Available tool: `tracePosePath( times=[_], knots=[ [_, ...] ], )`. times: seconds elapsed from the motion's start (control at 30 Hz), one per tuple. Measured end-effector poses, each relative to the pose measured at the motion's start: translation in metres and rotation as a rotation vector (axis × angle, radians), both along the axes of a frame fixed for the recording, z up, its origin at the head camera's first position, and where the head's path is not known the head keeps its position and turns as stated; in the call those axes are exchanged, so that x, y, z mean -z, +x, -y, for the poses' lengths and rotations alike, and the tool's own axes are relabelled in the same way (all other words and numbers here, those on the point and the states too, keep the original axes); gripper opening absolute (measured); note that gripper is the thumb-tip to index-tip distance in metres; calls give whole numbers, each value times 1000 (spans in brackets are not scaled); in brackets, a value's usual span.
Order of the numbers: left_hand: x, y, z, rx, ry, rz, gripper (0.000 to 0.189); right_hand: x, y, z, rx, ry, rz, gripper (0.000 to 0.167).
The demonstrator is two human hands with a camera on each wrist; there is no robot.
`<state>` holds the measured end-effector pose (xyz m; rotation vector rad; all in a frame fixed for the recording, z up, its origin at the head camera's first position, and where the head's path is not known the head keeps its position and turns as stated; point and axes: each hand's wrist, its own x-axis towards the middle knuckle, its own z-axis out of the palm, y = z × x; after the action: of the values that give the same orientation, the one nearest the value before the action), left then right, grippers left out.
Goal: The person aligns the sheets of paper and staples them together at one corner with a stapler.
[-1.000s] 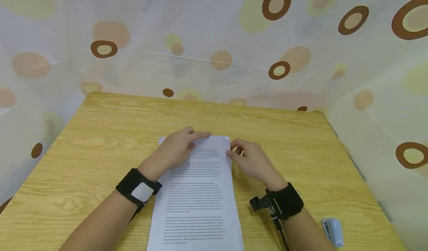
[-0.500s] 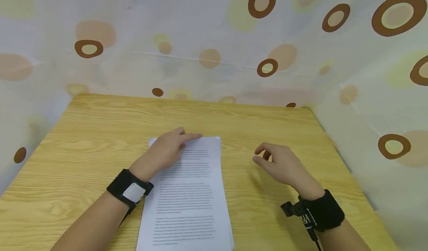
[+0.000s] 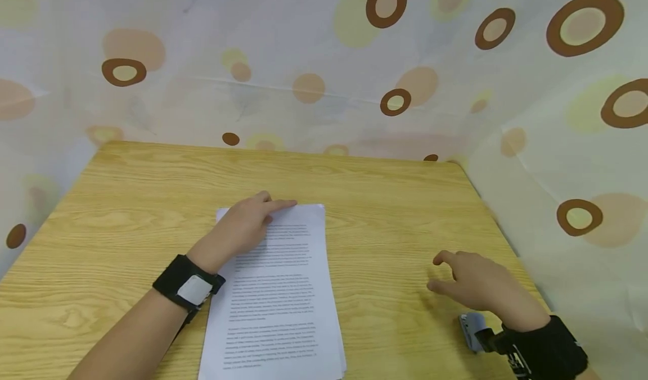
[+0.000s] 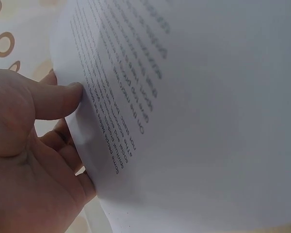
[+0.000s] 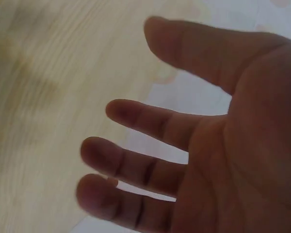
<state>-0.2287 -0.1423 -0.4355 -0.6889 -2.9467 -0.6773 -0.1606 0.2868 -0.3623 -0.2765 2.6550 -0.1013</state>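
A stack of printed paper sheets (image 3: 278, 312) lies upright before me on the table, its far edge held by my left hand (image 3: 240, 225). In the left wrist view the thumb (image 4: 60, 101) lies on the printed face while the other fingers go behind the sheets, so they are pinched. My right hand (image 3: 481, 283) is over the right side of the table, holding nothing. Its fingers (image 5: 140, 119) are spread and relaxed in the right wrist view. Just below that hand sits a small light-blue stapler (image 3: 472, 329), partly covered by the wrist strap's camera.
The wooden table (image 3: 379, 200) reaches back to a pale curtain (image 3: 273, 110) with brown and peach circles, which also hangs along both sides. Black straps with small cameras, such as the left wristband (image 3: 179, 283), are on both wrists.
My right hand has left the top right corner of the sheets and moved right and nearer, its fingers opening out to above the stapler. The left hand keeps its hold on the paper.
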Motion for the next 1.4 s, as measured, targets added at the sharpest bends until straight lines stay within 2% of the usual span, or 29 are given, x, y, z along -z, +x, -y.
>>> tracePosePath(
  times=[0.13,0.2,0.37,0.47,0.73,1.0,1.2,1.4],
  knots=[
    [-2,1,3,-19,12,28,60,6,4,-13,44,97,99,83],
    [-2,1,5,-24,16,34,60,10,9,-18,67,128,140,87],
    [-2,0,8,-32,21,47,62,15,17,-25,94,163,208,83],
    [-2,0,9,-39,20,50,63,18,18,-27,95,166,217,76],
    [-2,1,11,-42,17,56,64,22,18,-28,101,132,213,44],
    [-2,0,10,-29,5,37,61,23,14,-30,107,87,169,26],
    [-4,-1,7,-20,-4,35,61,16,7,-25,83,25,85,22],
    [-2,-3,8,-13,-10,28,62,7,-4,-2,91,7,-13,22]
  ],
)
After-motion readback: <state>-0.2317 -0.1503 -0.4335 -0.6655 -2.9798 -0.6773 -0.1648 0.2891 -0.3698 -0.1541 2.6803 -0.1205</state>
